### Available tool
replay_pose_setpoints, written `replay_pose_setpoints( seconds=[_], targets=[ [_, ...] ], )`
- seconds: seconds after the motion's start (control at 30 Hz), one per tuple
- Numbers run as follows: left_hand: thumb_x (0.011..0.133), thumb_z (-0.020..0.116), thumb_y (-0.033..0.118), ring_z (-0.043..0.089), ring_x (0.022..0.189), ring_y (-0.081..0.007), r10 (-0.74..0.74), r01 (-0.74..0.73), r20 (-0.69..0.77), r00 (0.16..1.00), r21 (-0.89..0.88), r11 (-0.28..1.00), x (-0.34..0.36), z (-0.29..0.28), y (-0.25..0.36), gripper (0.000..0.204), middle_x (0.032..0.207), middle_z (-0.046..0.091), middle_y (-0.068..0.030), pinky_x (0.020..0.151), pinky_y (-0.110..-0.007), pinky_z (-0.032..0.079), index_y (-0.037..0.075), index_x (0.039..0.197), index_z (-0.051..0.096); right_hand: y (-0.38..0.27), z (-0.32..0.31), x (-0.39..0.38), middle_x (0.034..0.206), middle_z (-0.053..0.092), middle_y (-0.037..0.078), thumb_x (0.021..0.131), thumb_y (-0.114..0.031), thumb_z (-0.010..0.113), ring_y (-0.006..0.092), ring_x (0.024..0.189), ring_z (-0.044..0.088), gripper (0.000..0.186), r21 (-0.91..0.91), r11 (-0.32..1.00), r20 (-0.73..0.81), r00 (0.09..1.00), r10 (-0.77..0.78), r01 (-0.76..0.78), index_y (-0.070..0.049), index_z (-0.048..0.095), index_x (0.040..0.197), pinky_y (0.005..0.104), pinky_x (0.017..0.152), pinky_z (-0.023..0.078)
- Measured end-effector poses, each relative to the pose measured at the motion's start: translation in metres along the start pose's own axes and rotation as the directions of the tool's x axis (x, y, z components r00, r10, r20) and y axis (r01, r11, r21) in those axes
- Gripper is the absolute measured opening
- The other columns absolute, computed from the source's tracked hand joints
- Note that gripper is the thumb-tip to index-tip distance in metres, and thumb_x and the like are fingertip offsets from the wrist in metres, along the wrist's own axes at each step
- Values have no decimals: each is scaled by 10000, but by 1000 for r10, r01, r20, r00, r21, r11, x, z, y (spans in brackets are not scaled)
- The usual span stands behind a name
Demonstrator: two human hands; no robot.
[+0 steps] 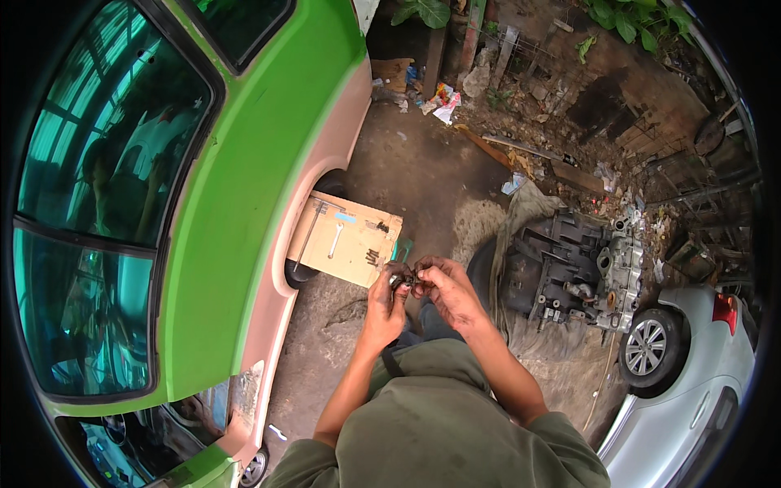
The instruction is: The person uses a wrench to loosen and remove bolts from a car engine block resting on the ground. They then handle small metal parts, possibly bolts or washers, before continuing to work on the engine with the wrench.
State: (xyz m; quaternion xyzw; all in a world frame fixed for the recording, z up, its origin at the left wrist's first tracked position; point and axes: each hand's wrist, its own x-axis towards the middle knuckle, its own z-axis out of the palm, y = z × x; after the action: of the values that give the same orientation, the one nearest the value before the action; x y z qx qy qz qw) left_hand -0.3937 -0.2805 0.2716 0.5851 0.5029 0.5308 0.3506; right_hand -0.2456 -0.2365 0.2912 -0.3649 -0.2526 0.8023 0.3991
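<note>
My left hand [386, 300] and my right hand [446, 291], both smudged dark, meet in front of me, fingers closed on a small dark metal part [407, 280] whose shape is partly hidden. Just beyond them, a cardboard sheet [354, 268] lies against the wheel area of a green and pink vehicle [244, 163]. On it are a silver wrench [335, 239], a long metal bar tool [306, 236] and several small dark pieces [372, 257]. A green object at its right edge is partly hidden behind my hands.
To my right an engine block [561, 268] rests on a dirty cloth [519, 213] over dark round objects, possibly tires. A silver car [691, 407] stands at the lower right. Rubble, boards and litter [446, 102] line the far side.
</note>
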Motion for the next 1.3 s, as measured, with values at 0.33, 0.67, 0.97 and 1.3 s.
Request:
replay_pose_setpoints(
  seconds=[0.33,0.67,0.97,1.3],
  targets=[
    [1040,532,83,523,814,-172,-93,60,-169,981,-193,979,27,3,10,131,927,562,-92,743,-309,463,8,1147,524,-33,-1,21,1047,692,85,931,-65,705,161,882,660,237,-148,961,258,947,-191,234,42,643,1133,304,791,541],
    [957,551,-18,575,889,-400,36,-16,-73,997,259,966,38,-9,24,154,986,583,-208,810,-431,474,-47,1108,547,-53,4,33,882,688,46,878,-7,745,96,820,640,171,-606,668,351,899,-263,432,42,670,1023,289,758,540],
    [994,523,41,598,931,-396,-118,120,-26,993,113,986,43,-4,18,179,1033,607,-216,844,-439,477,-37,1154,545,-61,1,45,722,505,53,885,-28,651,115,671,433,121,-726,570,391,913,-116,384,21,545,919,295,623,422],
    [1064,473,213,561,825,-336,-159,171,-121,980,101,980,55,4,23,251,920,587,-207,793,-426,457,-22,1129,527,-73,-1,54,724,421,75,949,-72,567,141,666,365,105,-684,554,495,860,-124,474,8,499,966,315,589,368]
  ],
)
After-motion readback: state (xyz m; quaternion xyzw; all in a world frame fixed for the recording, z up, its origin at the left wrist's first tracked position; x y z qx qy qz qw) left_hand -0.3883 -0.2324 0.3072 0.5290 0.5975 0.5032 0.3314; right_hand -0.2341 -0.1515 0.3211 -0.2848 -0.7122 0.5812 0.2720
